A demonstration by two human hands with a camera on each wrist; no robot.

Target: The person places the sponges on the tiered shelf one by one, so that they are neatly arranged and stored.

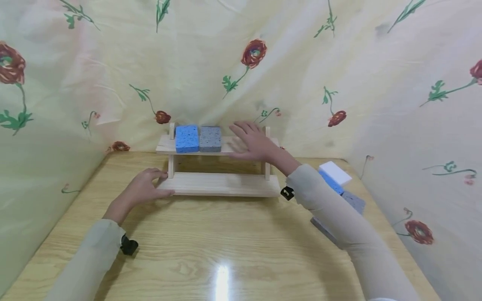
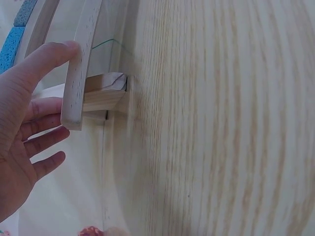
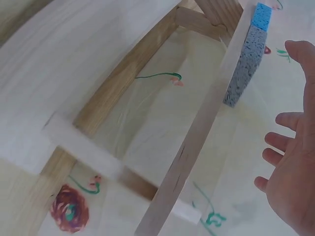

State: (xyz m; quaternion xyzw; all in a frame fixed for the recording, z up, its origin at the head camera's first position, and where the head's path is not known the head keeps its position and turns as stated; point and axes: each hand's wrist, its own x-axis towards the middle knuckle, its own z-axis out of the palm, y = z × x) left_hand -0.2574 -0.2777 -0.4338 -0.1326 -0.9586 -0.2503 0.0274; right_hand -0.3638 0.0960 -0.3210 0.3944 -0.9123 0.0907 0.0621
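A two-tier wooden shelf [image 1: 222,184] stands at the back of the table. On its upper board, a blue sponge [image 1: 187,139] and a speckled grey sponge [image 1: 210,139] sit side by side toward the left. My left hand [image 1: 141,188] holds the left end of the lower board; in the left wrist view the thumb [image 2: 56,54] lies on one side of the board and the fingers on the other. Over the right part of the upper board is my right hand [image 1: 256,142], fingers spread and holding nothing. The right wrist view shows it apart from the grey sponge [image 3: 247,64].
On the table's right side lie a white block [image 1: 335,173], a blue sponge [image 1: 331,182] beneath it and a grey sponge [image 1: 354,202]. Another grey piece [image 1: 324,230] is partly hidden by the right sleeve. Flower-printed cloth [image 1: 203,62] hangs behind and beside the table.
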